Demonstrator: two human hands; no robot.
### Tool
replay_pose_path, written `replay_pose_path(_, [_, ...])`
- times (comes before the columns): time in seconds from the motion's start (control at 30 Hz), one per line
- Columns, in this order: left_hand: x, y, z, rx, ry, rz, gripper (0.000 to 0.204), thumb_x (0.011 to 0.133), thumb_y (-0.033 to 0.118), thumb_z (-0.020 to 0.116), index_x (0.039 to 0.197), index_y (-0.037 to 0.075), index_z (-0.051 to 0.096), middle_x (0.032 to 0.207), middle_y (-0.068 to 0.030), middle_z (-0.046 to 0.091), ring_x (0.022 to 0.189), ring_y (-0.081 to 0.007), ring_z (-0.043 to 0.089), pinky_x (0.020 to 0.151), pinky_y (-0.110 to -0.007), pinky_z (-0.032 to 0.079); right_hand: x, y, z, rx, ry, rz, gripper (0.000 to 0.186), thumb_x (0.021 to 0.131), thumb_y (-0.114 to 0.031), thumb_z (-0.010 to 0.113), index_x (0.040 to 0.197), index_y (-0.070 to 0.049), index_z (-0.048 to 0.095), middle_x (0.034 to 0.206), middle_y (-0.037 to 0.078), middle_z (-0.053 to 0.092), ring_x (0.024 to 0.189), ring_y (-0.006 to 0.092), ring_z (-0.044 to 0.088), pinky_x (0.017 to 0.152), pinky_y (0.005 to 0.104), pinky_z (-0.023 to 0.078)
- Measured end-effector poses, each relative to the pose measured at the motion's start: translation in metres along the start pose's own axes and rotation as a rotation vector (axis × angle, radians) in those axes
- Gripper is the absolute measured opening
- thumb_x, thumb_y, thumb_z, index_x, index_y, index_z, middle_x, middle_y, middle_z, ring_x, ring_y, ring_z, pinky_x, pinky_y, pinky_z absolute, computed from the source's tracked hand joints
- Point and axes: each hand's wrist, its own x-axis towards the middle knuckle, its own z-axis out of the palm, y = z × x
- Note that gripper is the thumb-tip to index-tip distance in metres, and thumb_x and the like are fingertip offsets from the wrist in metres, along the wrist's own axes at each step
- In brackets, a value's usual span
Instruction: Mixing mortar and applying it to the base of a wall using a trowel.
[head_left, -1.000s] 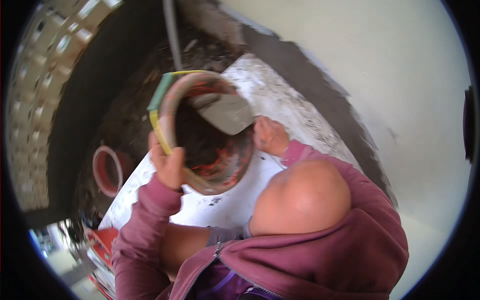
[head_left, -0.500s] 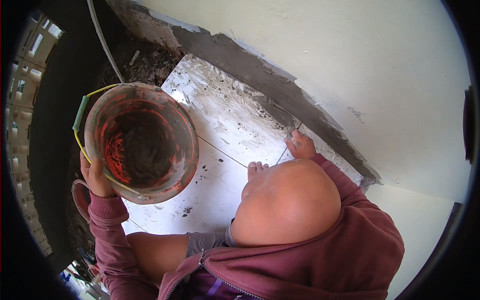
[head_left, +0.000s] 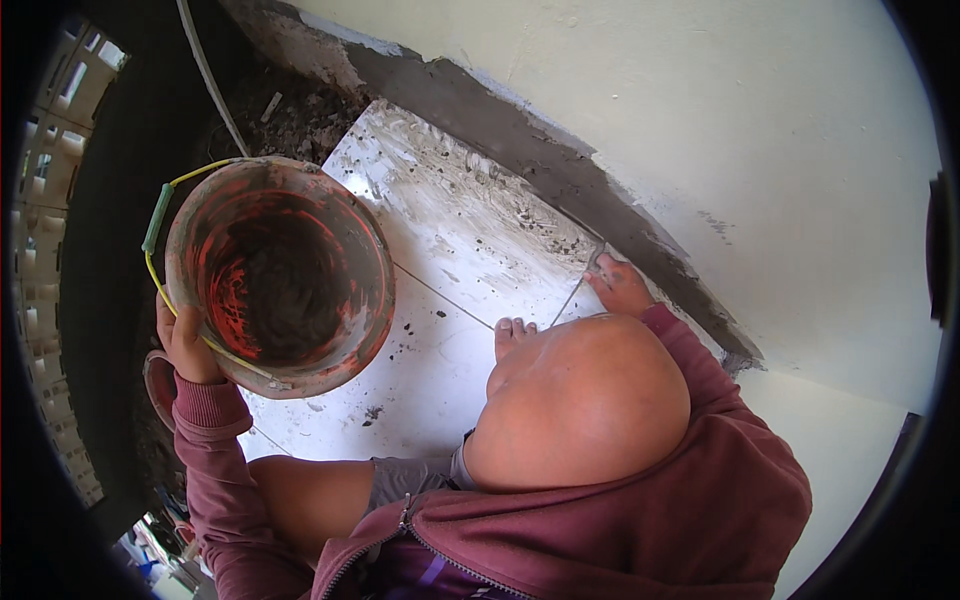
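Bucket (head_left: 368, 290) leftward, mouth toward camera

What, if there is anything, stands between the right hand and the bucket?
Nothing visible blocks it: between the right hand and the bucket there are only dirty white floor tiles. The toes and raised knee are close, but on the body side of this straight path.
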Motion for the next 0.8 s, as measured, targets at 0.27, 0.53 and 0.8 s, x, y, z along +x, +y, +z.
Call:
replay_pose_path(0.27, [-0.005,0.000,0.004,-0.001,0.039,0.012,0.046,0.075,0.005,0.040,0.121,-0.001,0.040,0.112,-0.0110,0.052,0.101,-0.0193,0.053,0.088,-0.031,0.040,0.005,-0.008,-0.037,0.336,-0.006,0.351,0.028,0.082,-0.027,0.057,0.084,0.000,0.050,0.061,0.006,0.052,0.052,0.0122,0.049,0.048,0.0284,0.041])
replay_pose_path(0.53, [0.002,-0.001,-0.003,0.000,0.025,-0.006,0.045,0.078,0.008,0.042,0.122,-0.001,0.040,0.114,-0.0111,0.051,0.100,-0.0189,0.053,0.088,-0.030,0.040,-0.001,0.005,-0.008,-0.075,-0.016,0.061,0.030,0.082,-0.029,0.052,0.089,0.000,0.050,0.071,0.025,0.056,0.071,0.0406,0.055,0.062,0.0437,0.044])
replay_pose_path(0.8, [-0.003,-0.001,0.000,0.005,0.065,-0.004,0.045,0.076,0.006,0.041,0.120,-0.001,0.042,0.110,-0.0102,0.053,0.097,-0.0177,0.053,0.086,-0.028,0.040,0.036,0.002,0.021,-0.177,0.016,0.164,0.039,0.082,-0.034,0.050,0.099,0.001,0.050,0.081,0.026,0.057,0.085,0.0393,0.054,0.075,0.0436,0.043])
